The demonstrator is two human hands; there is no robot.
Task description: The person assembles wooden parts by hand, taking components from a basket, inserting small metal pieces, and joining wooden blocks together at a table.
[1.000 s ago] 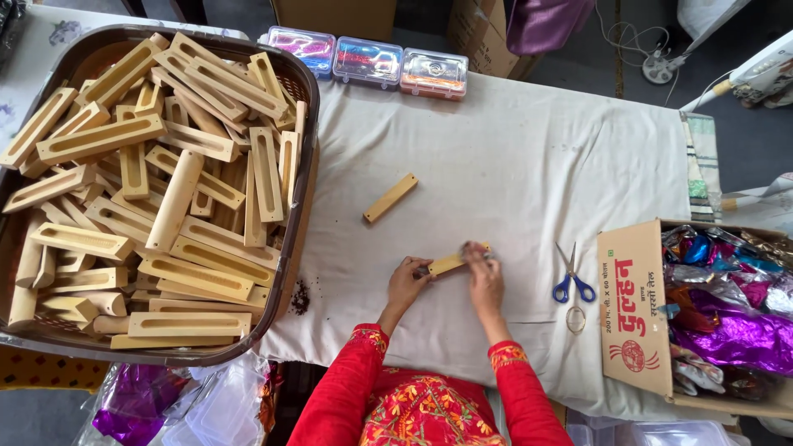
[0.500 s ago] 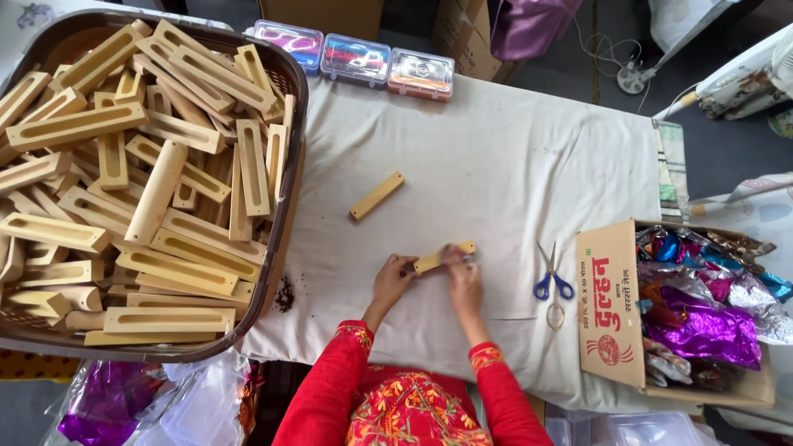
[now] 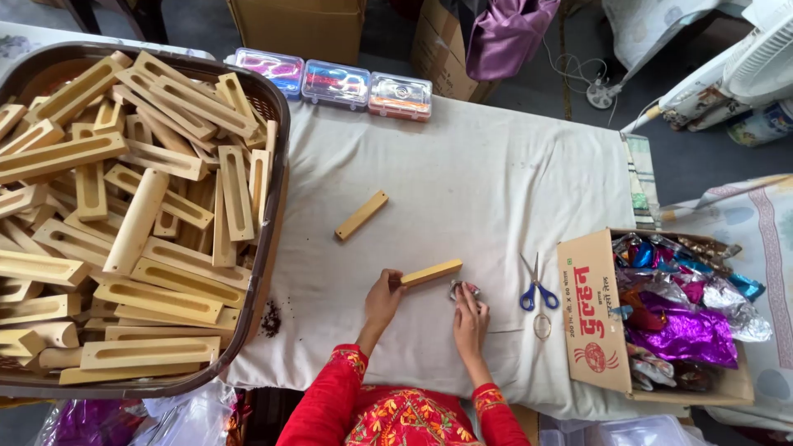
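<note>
My left hand (image 3: pixel 383 297) holds one end of a pale wooden block (image 3: pixel 431 273) just above the white cloth on the table (image 3: pixel 462 173). My right hand (image 3: pixel 470 318) is closed on a small crumpled shiny piece (image 3: pixel 461 288) just below the block's right end. A second wooden block (image 3: pixel 361 215) lies loose on the cloth further up. Both sleeves are red with embroidered cuffs.
A large brown basket (image 3: pixel 275 198) full of slotted wooden blocks fills the left. Blue-handled scissors (image 3: pixel 532 289) lie right of my hands. A cardboard box (image 3: pixel 588 322) of shiny coloured foil sits at right. Three small clear plastic cases (image 3: pixel 334 83) line the far edge.
My right hand has let go of the block's right end and dropped below it onto the small shiny piece. My left hand still holds the block.
</note>
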